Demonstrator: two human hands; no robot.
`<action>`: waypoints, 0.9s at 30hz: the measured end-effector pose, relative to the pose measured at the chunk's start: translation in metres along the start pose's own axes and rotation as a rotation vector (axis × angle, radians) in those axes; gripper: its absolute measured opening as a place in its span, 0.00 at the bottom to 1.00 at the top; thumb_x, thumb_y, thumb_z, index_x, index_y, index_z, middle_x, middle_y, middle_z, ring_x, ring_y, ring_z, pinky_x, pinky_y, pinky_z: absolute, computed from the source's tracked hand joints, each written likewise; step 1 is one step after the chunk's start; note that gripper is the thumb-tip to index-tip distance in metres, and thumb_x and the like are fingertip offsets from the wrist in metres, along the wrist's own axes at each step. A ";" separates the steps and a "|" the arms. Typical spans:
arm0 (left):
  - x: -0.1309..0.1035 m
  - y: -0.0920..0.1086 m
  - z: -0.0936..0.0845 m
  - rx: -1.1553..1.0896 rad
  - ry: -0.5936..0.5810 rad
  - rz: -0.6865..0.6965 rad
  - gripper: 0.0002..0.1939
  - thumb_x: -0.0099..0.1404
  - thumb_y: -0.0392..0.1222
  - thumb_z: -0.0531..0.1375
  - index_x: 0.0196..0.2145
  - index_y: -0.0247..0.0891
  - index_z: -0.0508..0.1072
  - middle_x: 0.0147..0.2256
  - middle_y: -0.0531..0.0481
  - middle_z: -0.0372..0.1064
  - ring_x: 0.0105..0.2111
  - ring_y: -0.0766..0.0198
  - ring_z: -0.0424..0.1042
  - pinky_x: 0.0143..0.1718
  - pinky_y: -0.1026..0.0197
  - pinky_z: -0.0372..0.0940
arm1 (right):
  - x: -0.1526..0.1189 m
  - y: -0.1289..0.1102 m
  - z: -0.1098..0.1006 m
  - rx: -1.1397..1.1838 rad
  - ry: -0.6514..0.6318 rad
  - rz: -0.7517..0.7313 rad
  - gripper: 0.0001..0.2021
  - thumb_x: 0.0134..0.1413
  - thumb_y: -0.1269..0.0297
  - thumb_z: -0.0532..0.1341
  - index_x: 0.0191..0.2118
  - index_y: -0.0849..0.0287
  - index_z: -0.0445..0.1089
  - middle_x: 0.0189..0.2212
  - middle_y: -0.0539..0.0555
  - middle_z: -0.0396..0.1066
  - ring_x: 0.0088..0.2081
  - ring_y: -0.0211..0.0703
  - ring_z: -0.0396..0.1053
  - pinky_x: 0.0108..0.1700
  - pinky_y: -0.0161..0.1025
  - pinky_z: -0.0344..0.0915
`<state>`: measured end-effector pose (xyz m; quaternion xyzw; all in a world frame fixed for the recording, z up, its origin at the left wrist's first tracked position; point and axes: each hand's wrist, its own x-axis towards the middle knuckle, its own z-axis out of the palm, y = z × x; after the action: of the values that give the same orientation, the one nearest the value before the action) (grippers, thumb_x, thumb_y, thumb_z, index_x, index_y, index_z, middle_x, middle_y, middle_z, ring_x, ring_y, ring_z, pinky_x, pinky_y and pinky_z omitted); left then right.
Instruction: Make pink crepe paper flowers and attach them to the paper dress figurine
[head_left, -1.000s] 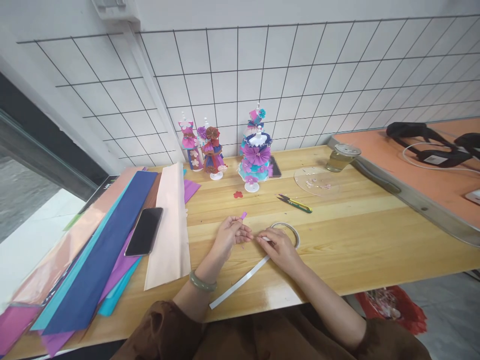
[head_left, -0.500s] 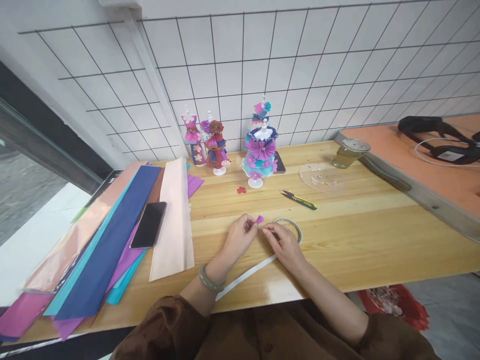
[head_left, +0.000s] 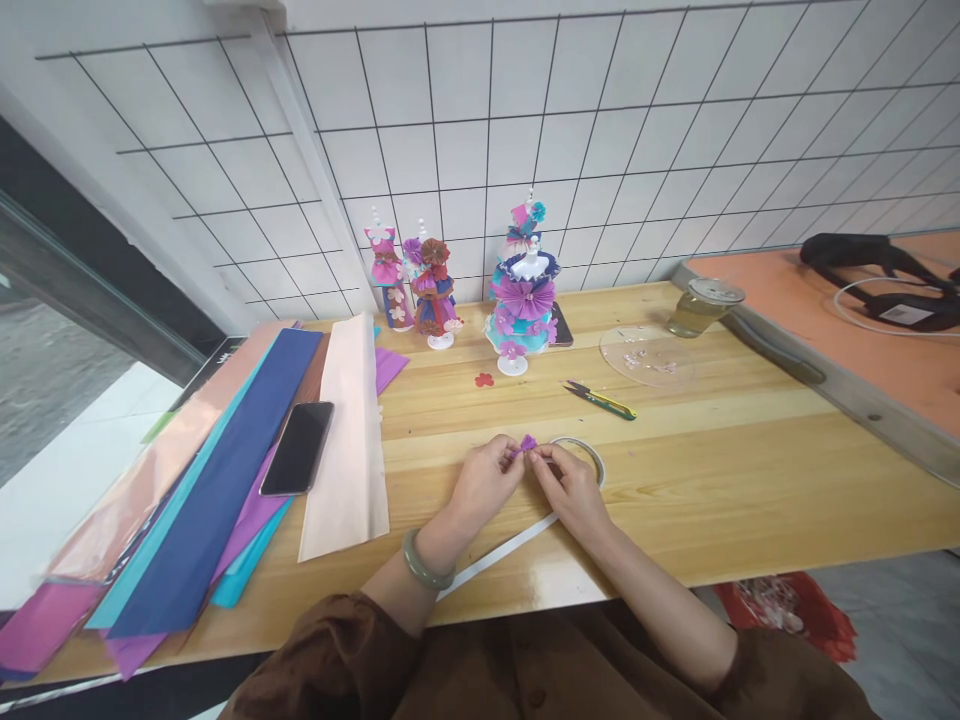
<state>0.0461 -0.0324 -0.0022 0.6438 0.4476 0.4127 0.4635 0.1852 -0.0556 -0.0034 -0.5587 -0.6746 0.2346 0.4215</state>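
Observation:
A small piece of gathered purple paper is pinched between my two hands above the table. My left hand has its thumb and fingers closed on the paper's left side. From the right, my right hand pinches the same paper with thumb and forefinger. Just behind my right hand lies a roll of tape, partly covered by it. A white strip runs from under that hand toward the table's front edge. Yellow-green thread snips rest farther back.
Small dress forms in paper dresses stand along the tiled wall. Coloured paper sheets and a phone lie at left. A clear plate of small bits and a lidded cup stand at right. A red bin sits below.
My hands have come together, and my right fingers now touch the purple paper too. The paper looks more bunched and has shifted slightly right.

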 end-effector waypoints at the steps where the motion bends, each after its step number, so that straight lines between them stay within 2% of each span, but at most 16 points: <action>1: 0.000 0.000 0.000 0.001 0.001 0.000 0.07 0.57 0.43 0.54 0.32 0.38 0.69 0.27 0.49 0.69 0.25 0.67 0.66 0.28 0.66 0.60 | 0.000 0.000 0.000 0.005 0.003 0.002 0.10 0.54 0.60 0.51 0.33 0.57 0.67 0.28 0.54 0.71 0.30 0.43 0.68 0.34 0.39 0.64; 7: 0.001 0.002 0.000 0.008 -0.016 0.023 0.09 0.58 0.41 0.54 0.37 0.38 0.69 0.35 0.47 0.71 0.31 0.65 0.70 0.34 0.63 0.64 | 0.000 0.000 0.001 0.031 0.011 0.010 0.10 0.54 0.60 0.52 0.33 0.57 0.67 0.29 0.54 0.71 0.31 0.44 0.68 0.35 0.39 0.64; 23: 0.001 0.002 0.000 0.247 -0.006 0.092 0.10 0.59 0.41 0.52 0.35 0.38 0.71 0.31 0.50 0.71 0.27 0.68 0.68 0.30 0.67 0.63 | 0.000 -0.002 0.000 -0.003 -0.006 0.050 0.09 0.54 0.61 0.52 0.32 0.57 0.66 0.27 0.53 0.70 0.30 0.43 0.67 0.34 0.37 0.61; 27: 0.000 0.000 0.001 0.233 -0.012 0.085 0.10 0.60 0.41 0.51 0.35 0.39 0.71 0.30 0.50 0.71 0.27 0.68 0.68 0.30 0.66 0.63 | 0.001 -0.003 0.000 -0.013 -0.008 0.055 0.09 0.54 0.61 0.51 0.31 0.57 0.66 0.26 0.53 0.70 0.29 0.42 0.67 0.33 0.37 0.61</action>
<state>0.0473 -0.0324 -0.0027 0.7140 0.4622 0.3734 0.3704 0.1834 -0.0557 -0.0011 -0.5790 -0.6621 0.2440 0.4085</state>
